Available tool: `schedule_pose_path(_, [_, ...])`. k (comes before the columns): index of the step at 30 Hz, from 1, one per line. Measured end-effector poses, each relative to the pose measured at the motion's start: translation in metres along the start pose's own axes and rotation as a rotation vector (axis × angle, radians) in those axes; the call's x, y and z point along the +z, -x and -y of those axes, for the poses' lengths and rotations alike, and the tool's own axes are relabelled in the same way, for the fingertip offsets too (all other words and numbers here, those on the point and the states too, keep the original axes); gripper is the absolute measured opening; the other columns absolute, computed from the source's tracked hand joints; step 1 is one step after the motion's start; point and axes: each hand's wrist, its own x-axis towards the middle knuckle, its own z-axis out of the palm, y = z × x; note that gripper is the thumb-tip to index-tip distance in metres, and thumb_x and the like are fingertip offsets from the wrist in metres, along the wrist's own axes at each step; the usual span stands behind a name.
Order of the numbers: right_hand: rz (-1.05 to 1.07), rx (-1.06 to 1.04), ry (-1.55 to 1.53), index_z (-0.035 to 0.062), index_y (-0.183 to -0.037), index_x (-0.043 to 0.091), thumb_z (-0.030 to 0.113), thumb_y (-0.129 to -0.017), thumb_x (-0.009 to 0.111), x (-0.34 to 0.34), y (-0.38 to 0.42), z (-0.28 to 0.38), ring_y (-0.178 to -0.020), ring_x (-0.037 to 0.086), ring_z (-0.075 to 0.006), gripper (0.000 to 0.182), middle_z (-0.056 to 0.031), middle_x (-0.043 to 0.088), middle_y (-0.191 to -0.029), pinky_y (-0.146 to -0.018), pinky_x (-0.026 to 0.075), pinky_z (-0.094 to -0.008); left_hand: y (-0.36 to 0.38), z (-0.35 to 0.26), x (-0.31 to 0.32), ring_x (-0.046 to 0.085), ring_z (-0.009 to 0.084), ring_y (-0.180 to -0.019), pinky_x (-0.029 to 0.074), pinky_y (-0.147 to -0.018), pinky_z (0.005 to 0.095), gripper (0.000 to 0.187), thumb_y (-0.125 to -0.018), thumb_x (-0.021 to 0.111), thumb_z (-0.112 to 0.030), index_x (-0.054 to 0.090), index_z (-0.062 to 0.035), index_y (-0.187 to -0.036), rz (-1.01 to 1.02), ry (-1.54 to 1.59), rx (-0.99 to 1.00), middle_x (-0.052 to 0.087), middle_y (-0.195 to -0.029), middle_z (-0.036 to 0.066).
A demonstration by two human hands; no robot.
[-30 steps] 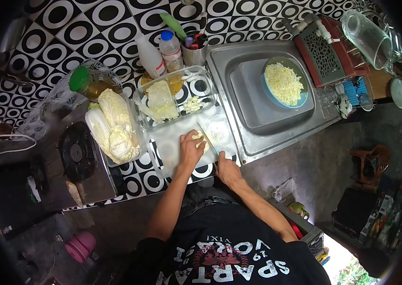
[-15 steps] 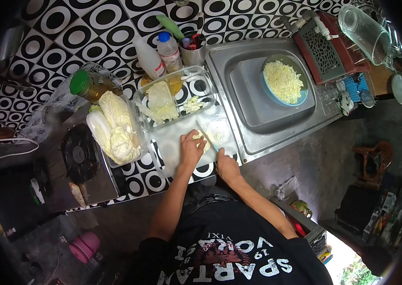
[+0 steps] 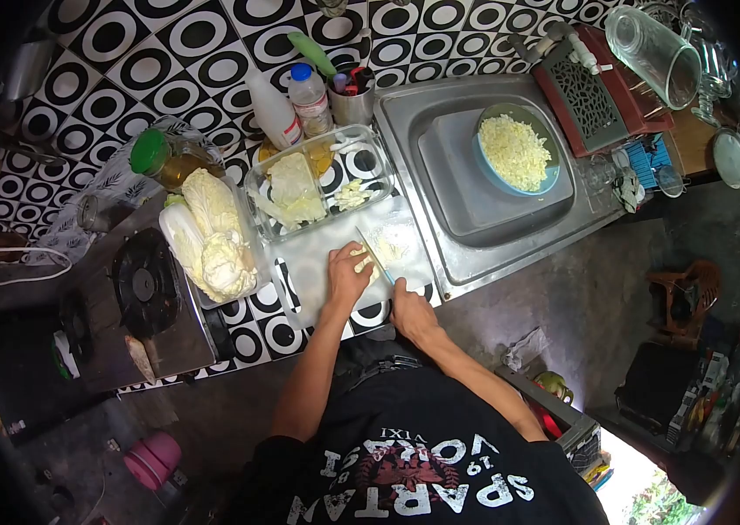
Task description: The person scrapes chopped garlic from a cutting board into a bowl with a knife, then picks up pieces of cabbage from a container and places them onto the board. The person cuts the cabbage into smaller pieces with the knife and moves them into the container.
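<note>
My right hand (image 3: 411,312) grips the blue handle of a knife (image 3: 373,254), whose blade points away from me over a translucent cutting board (image 3: 313,264). Left of the blade, my left hand (image 3: 349,273) has its fingers curled onto a pale piece of cabbage (image 3: 372,271), mostly covered by the fingers. Chopped bits (image 3: 396,248) lie on the board to the right of the blade. Just beyond the board sits a clear divided container (image 3: 262,226) with cabbage leaves (image 3: 293,188) in its left part and small pieces (image 3: 353,194) in its right.
Whole napa cabbages (image 3: 208,236) fill a tray at the left, beside a stove burner (image 3: 144,282). On the right, a blue bowl (image 3: 485,169) of chopped cabbage stands in the metal sink (image 3: 440,254). Bottles (image 3: 310,103) and a utensil cup (image 3: 354,107) line the back.
My right hand and the knife have shifted slightly left, toward my left hand. The left hand stays over the cabbage piece. The whole view has moved a little.
</note>
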Motion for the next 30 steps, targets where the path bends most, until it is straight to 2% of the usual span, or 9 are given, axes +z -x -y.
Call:
schedule_pose_path(10, [-0.063,0.032,-0.016,-0.0036,-0.101,0.037,0.003,-0.08,0.049,0.023,-0.016,0.005,-0.078,0.062,-0.0433,0.025,-0.0289,0.061,-0.079,-0.069,0.05,-0.0488,0.0,-0.001,-0.001,0.049,0.0286,-0.092,0.044,-0.083,0.0345,0.025,-0.065,0.07,-0.013,0.071,-0.0068,-0.089,0.028,-0.029,0.008,0.06,-0.106,0.004])
schedule_pose_path(14, [-0.098,0.031,-0.029,-0.0035,-0.102,0.038,0.003,-0.079,0.051,0.024,-0.017,0.001,-0.078,0.062,-0.0434,0.027,-0.028,0.061,-0.079,-0.069,0.05,-0.0482,0.003,0.0,0.002,0.049,0.0287,-0.092,0.043,-0.083,0.0344,0.025,-0.066,0.07,-0.014,0.071,-0.0067,-0.09,0.017,-0.037,0.032,0.06,-0.107,0.004])
schedule_pose_path(20, [-0.022,0.026,0.033,-0.0036,-0.103,0.038,0.006,-0.082,0.047,0.021,0.007,-0.012,-0.078,0.062,-0.0431,0.025,-0.0286,0.061,-0.079,-0.069,0.05,-0.0479,0.007,0.001,0.004,0.048,0.0286,-0.091,0.043,-0.083,0.0341,0.026,-0.067,0.07,-0.015,0.071,-0.0071,-0.092,0.016,-0.026,0.038,0.059,-0.107,0.005])
schedule_pose_path(22, [-0.063,-0.011,-0.003,-0.0057,-0.102,0.036,0.009,-0.079,0.051,0.024,0.004,-0.015,-0.075,0.06,-0.0461,0.03,-0.0297,0.06,-0.074,-0.066,0.048,-0.0513,0.009,0.0,0.0,0.048,0.0286,-0.091,0.043,-0.084,0.0341,0.026,-0.068,0.07,-0.015,0.071,-0.0069,-0.093,0.035,-0.037,0.028,0.059,-0.107,0.005])
schedule_pose_path(25, [-0.132,-0.012,-0.04,-0.0059,-0.101,0.036,0.008,-0.078,0.053,0.03,-0.014,-0.007,-0.075,0.06,-0.0464,0.032,-0.0301,0.059,-0.074,-0.067,0.048,-0.051,0.009,-0.001,0.001,0.047,0.0288,-0.092,0.042,-0.084,0.0342,0.025,-0.069,0.069,-0.015,0.07,-0.0059,-0.092,0.003,-0.045,0.079,0.059,-0.106,0.005])
schedule_pose_path(30, [-0.119,-0.039,-0.014,-0.0069,-0.103,0.035,0.008,-0.076,0.058,0.027,-0.007,-0.011,-0.074,0.06,-0.0464,0.039,-0.03,0.059,-0.074,-0.066,0.049,-0.0503,0.01,-0.005,-0.002,0.047,0.0292,-0.093,0.041,-0.085,0.0342,0.027,-0.069,0.069,-0.015,0.069,-0.0049,-0.094,0.026,-0.054,0.088,0.058,-0.107,0.005])
